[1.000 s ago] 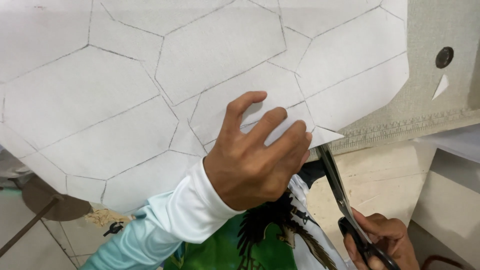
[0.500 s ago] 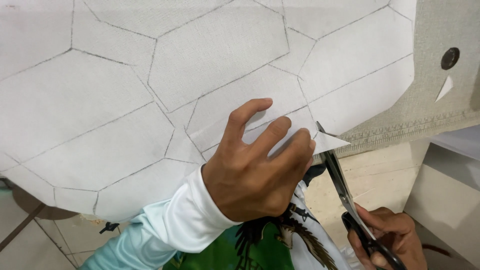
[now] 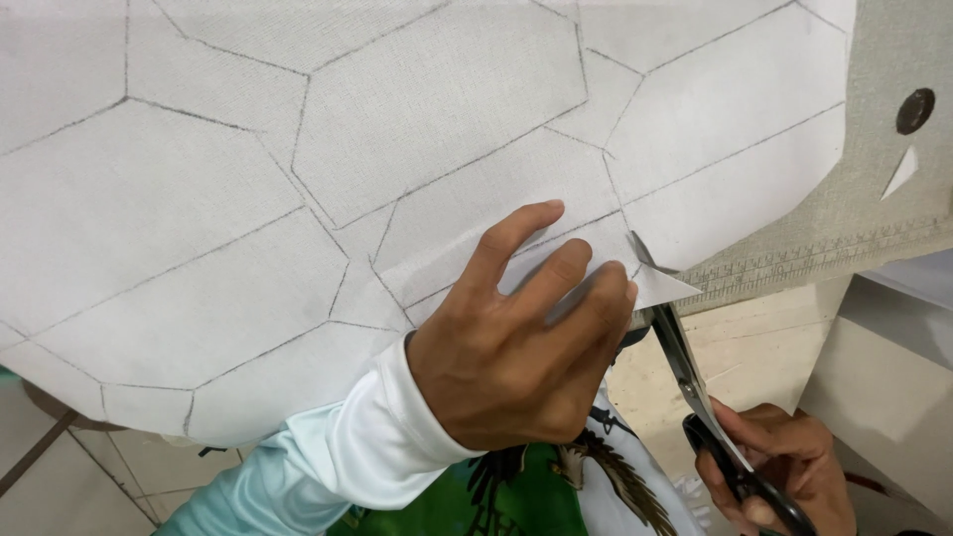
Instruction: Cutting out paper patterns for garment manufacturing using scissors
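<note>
White sheet (image 3: 298, 199) pinned under left hand (image 3: 516, 347) fingers; scissors (image 3: 685, 377) gripped in right hand (image 3: 784, 476), blades pointing up-left into sheet edge just right of fingertips.

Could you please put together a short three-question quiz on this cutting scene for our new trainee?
1. True or false: the left hand presses flat on the white sheet near its lower edge.
2. Which tool does the right hand hold? A) a craft knife B) scissors C) a ruler
3. What is drawn on the white sheet?

Key
1. True; the fingers are spread on the sheet just beside the cut.
2. B; black-handled scissors, blades pointing up into the sheet's edge.
3. Dark pencil-like lines that form hexagon-like shapes across the sheet.
</note>
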